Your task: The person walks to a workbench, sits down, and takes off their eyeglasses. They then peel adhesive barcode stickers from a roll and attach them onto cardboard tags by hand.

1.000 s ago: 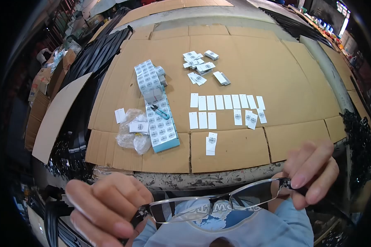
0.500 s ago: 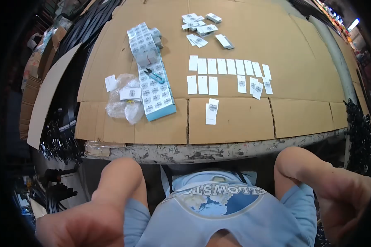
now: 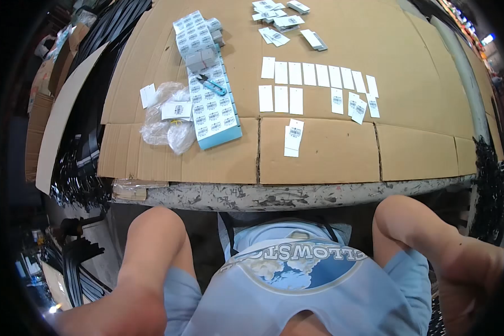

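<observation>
Both my arms are bent back toward the camera, off the table. My left hand (image 3: pixel 115 315) shows only in part at the lower left edge, its fingers out of sight. At the lower right, my right hand (image 3: pixel 469 280) is partly in shadow and its fingers cannot be made out. Neither hand touches anything that I can see on the table. Nearest in front lie two overlapping white tags (image 3: pixel 293 140), one with a barcode sticker. Behind them, blank white tags (image 3: pixel 281 99) form two rows, and several stickered tags (image 3: pixel 359 111) lie at the right end.
A roll of barcode stickers (image 3: pixel 213 115) unrolls toward me, with blue thread snips (image 3: pixel 211 85) on it. Left of it is a crumpled plastic bag (image 3: pixel 152 132) with tags. Tag piles (image 3: pixel 288 21) sit farther back. Cardboard (image 3: pixel 319 157) covers the table, whose worn edge (image 3: pixel 252 196) faces me.
The table and everything on it have shifted slightly up in view as the camera tilts. Both arms have moved a little at the lower edges. The tags and snips keep their places.
</observation>
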Motion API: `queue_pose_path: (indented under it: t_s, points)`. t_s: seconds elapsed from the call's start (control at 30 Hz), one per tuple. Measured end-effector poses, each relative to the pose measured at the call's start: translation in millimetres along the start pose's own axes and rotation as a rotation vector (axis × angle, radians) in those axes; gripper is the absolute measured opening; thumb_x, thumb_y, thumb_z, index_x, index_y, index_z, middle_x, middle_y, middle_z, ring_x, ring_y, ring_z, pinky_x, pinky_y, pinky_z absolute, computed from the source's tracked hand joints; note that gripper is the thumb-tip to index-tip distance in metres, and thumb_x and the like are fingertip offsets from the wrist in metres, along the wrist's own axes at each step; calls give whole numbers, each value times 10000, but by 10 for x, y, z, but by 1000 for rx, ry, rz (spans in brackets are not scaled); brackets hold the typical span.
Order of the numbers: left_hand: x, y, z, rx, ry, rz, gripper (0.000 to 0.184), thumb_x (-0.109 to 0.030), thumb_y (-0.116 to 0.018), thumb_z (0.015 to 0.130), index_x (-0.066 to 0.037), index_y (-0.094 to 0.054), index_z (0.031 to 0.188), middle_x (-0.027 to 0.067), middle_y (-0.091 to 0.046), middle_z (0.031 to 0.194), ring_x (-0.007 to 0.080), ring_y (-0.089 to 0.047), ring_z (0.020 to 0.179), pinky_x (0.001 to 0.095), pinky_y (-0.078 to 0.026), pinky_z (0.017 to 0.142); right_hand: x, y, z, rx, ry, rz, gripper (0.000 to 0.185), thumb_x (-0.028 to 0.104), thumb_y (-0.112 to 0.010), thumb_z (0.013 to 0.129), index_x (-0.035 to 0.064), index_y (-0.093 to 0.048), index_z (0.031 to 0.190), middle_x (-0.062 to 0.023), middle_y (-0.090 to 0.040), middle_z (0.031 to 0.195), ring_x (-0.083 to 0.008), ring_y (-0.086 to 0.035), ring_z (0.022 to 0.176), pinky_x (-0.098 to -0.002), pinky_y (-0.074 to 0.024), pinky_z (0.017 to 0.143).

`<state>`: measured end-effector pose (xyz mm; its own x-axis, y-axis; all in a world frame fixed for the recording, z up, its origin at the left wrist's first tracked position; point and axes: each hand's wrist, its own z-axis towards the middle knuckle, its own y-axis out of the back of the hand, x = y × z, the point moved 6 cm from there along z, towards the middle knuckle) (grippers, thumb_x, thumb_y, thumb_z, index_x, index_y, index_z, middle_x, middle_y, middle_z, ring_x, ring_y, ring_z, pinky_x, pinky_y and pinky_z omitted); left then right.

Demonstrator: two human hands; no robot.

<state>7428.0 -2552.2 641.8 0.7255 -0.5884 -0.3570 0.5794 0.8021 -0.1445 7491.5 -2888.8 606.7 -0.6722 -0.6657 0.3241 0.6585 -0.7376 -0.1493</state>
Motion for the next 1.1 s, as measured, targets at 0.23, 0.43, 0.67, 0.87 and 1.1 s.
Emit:
queue_pose_path:
  t_s: [0.23,0.43,0.67,0.87,1.1]
  points:
    - [-153,80,-128,40,-23,108,234,112,-584,714,-62,-669,845,-25,-582,751,40,-539,644,194,-460,554,-579,-434,173,40,36,-84,225,130,-666,796,40,-642,1001,-34,-585,925,-119,-529,709,-247,-462,669]
    - [-468,490,-617,-163,-229,418,141,-223,-739,751,-108,-657,747,-32,-610,685,34,-570,533,137,-458,553,-543,-400,185,66,85,-143,222,132,-625,848,17,-624,1038,-39,-585,952,-129,-535,722,-250,-461,688]
    - [1091,1207,-1783,-670,934,834,271,-52,-600,863,-18,-601,1132,57,-621,960,93,-580,834,207,-460,640,-2345,143,-1171,129,-969,-740,241,27,-633,807,42,-649,1047,-52,-594,815,-122,-538,727,-240,-453,664]
    - [1838,1153,-2508,-291,1174,894,290,-19,-575,861,-23,-596,1150,63,-596,987,111,-582,876,225,-484,742,-2920,62,-1961,477,-1242,-983,552,227,-752,714,11,-551,1180,-175,-497,1097,-286,-547,962,-366,-462,825]
    - [2169,1320,-2391,-194,1158,942,266,-45,-573,872,-20,-608,1135,59,-637,916,100,-591,810,214,-462,662,-3090,40,-2006,477,-1299,-965,527,232,-799,641,3,-577,1060,-172,-476,1151,-315,-500,1061,-390,-446,879]
